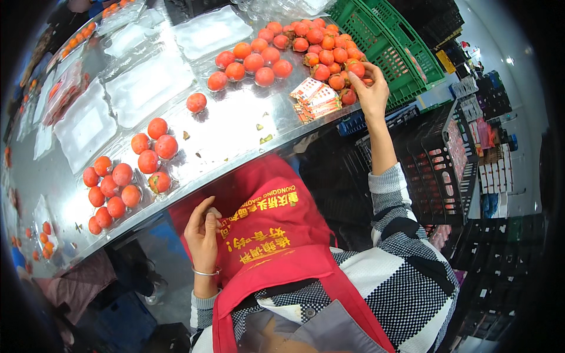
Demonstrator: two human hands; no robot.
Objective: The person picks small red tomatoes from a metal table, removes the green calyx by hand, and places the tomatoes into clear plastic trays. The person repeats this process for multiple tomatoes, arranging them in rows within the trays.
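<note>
At the table's right edge my right hand [374, 93] pinches a persimmon [355, 68] between thumb and fingers, at the side of a heap of loose orange-red persimmons [329, 47]. A stack of small printed cards [318, 99] lies just beside the heap. My left hand [202, 235], a bangle on its wrist, hovers in front of my red apron [276, 217], empty, with loosely bent fingers apart. Left of the heap, several persimmons [253, 62] sit in rows in a clear tray. Two more groups, persimmons [109, 189] and persimmons [159, 147], stand near the front edge.
White flat packs [150, 85] and clear plastic cover the far side of the metal table [235, 132]. One single persimmon [196, 103] and leaf scraps lie mid-table. Green crates [388, 53] stand beyond the heap; a black crate [438, 165] is at the right.
</note>
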